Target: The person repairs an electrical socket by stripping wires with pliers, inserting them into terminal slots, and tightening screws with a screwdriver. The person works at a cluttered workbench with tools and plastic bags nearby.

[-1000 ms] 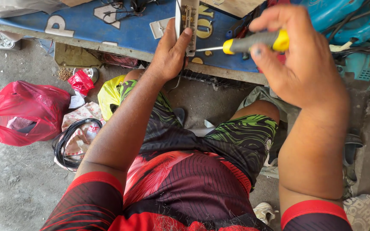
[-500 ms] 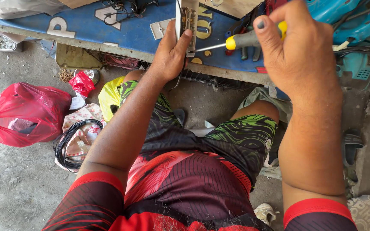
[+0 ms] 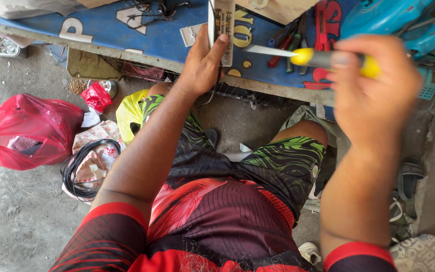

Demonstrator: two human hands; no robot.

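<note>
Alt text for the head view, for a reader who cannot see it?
Seated person's left hand steadies a small upright circuit board on a blue workbench; the right hand holds a yellow-handled screwdriver beside it.

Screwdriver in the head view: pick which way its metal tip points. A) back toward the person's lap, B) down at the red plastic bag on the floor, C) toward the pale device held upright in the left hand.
C: the right hand grips the yellow-handled screwdriver with its blade aimed left at the pale device that the left hand holds.
</note>
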